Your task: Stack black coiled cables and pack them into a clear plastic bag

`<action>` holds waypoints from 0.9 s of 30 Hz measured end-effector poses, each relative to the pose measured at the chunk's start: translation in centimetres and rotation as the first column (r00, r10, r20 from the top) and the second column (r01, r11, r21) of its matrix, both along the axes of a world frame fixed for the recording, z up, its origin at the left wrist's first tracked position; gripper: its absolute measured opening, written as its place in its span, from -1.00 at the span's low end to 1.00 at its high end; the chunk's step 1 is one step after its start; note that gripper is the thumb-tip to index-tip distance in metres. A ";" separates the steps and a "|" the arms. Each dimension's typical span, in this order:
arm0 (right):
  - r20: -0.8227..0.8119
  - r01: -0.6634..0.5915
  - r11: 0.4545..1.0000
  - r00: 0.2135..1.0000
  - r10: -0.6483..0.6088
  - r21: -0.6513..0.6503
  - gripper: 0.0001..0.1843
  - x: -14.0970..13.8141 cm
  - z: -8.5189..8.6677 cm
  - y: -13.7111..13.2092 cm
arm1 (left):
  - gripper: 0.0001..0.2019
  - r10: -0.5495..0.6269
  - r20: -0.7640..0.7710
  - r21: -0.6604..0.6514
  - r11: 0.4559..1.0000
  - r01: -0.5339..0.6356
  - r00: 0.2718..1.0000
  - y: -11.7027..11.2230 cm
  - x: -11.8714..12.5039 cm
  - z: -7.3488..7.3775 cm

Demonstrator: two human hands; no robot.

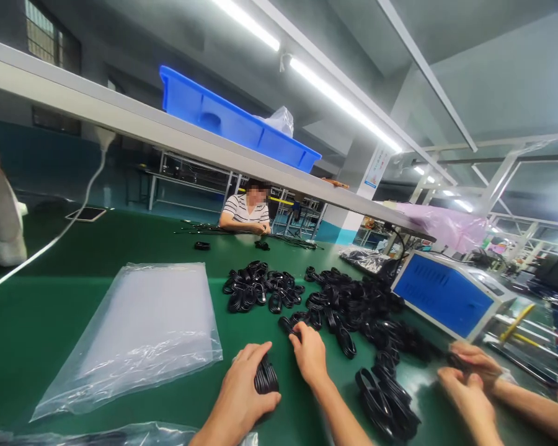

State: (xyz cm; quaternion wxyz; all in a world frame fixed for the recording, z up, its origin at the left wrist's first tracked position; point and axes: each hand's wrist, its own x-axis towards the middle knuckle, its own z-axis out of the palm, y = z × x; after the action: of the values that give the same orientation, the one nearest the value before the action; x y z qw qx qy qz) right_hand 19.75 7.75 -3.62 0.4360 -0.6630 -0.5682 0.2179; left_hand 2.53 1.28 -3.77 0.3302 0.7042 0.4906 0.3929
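My left hand (242,387) is closed round a bundle of coiled black cables (265,376) that stands on the green table (51,310). My right hand (310,354) reaches forward and pinches another coiled black cable (289,325) at the near edge of a big heap of the same coils (353,303). A smaller heap of coils (260,292) lies further back. A stack of clear plastic bags (144,328) lies flat to the left of my hands.
A co-worker's two hands (469,371) work on cables at the right. Another person (246,214) sits across the table. A blue-fronted machine (446,297) stands at the right. A blue bin (232,121) rests on the overhead shelf. A white cord (74,217) hangs down left.
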 end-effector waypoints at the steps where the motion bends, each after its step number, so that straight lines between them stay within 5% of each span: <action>1: -0.061 -0.025 0.999 0.998 0.024 -0.022 -0.88 0.1 0.0 -0.3 | -0.35 -0.010 0.005 0.006 1.000 0.010 1.000 -0.1 0.0 0.0; 5: -0.345 -0.176 0.981 0.929 0.136 -0.088 -0.61 1.0 0.8 -3.0 | -0.37 -0.016 0.014 0.014 1.000 0.016 1.000 0.0 -0.1 -0.1; 10: -0.833 -0.357 0.934 0.521 0.186 -0.015 -0.56 1.2 1.5 -6.7 | -0.36 -0.040 0.028 0.032 0.999 0.039 0.999 0.3 -0.1 -0.4; 12: -0.862 -0.347 0.937 0.468 0.193 0.021 -0.58 1.1 1.3 -7.3 | -0.37 -0.051 0.023 0.028 0.998 0.050 0.998 0.3 -0.1 -0.4; 27: -0.721 -0.294 0.955 0.654 0.230 0.038 -0.63 2.6 0.3 -7.3 | -0.47 -0.123 -0.099 0.006 0.992 0.124 0.988 0.2 0.2 1.1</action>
State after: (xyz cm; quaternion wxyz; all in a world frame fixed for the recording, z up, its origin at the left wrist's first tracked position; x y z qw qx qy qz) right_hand 22.35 0.43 -3.34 0.5593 -0.4532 -0.4327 0.5428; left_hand 2.77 1.50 -2.70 0.3251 0.7536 0.4595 0.3395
